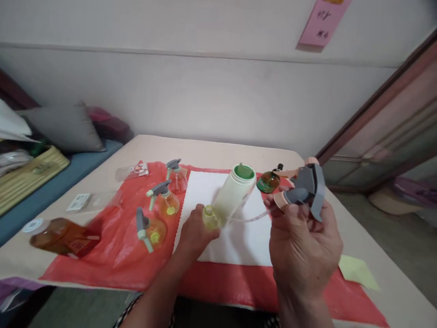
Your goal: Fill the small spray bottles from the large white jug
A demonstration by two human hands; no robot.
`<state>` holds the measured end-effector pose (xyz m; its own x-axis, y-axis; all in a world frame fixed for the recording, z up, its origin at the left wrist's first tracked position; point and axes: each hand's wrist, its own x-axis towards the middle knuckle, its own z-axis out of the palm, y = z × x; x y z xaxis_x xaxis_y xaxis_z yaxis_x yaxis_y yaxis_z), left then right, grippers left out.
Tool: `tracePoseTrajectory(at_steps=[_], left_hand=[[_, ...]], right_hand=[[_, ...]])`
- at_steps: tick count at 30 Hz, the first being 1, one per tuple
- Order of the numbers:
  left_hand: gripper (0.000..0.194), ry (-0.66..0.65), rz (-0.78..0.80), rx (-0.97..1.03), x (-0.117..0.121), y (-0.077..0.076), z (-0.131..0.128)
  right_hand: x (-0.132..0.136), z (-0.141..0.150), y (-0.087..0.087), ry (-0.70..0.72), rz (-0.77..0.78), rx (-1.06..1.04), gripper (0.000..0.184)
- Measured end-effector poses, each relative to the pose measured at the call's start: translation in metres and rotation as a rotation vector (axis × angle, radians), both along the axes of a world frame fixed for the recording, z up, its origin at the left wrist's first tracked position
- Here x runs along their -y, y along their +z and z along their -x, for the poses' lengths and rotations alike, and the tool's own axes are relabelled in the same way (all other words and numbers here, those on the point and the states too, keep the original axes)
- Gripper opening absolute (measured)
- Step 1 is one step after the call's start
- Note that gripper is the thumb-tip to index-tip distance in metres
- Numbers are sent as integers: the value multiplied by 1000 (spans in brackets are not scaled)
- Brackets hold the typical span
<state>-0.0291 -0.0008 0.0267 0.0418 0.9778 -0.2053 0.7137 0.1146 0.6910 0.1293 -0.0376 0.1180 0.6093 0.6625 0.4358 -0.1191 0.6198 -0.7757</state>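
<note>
My left hand (195, 228) is closed around a small see-through yellow bottle (210, 219) with an open neck, low over the white mat (246, 248). In my right hand (305, 246), raised higher on the right, is a grey and peach trigger spray head (305, 182). A thin clear tube (251, 220) runs from it leftward towards the yellow bottle; its end is hard to make out. Just behind the yellow bottle stands a large pale bottle (234, 193), uncapped, with green showing in its mouth. A green and brown bottle (269, 182) sits behind my right hand.
Left of the mat, several spray bottles (170, 205) with grey triggers stand on red plastic sheeting (116, 255). A large bottle of amber liquid (63, 237) lies further left, near clear packaging (99, 200). A yellow paper (358, 271) lies right; a wall (218, 100) rises behind.
</note>
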Motion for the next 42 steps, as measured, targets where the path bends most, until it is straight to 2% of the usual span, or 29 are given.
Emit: tracePoseTrajectory(at_steps=[3,6,12,17,20,26,31,35,39,42], left_hand=[[41,-69,-84,48,18,16,-15],[42,-148,-99,56,32,21,-33],[45,-281,-267,-5,43,8,-59],[54,-283,-366,9,43,-1,-73],[62,-253,-435,86,43,-3,-84],[73,-190,-615,239,40,-3,-107],[76,-95,-559,334,38,5,-114],[74,-81,-531,350,36,7,-109],[73,-94,-584,315,33,3,-106],[76,-116,-603,265,31,-3,-107]], right_hand=[[10,-9,8,-3,-27,7,24],[20,-18,14,-52,-62,20,24],[32,-34,28,-179,-2,44,18],[33,-44,33,-262,17,47,20],[27,-49,26,-224,24,55,25],[9,-61,-2,-33,16,35,29],[-2,-74,-26,155,136,135,38],[-5,-86,-41,342,259,192,43],[-6,-94,-56,415,272,133,40],[-7,-98,-64,419,288,92,35]])
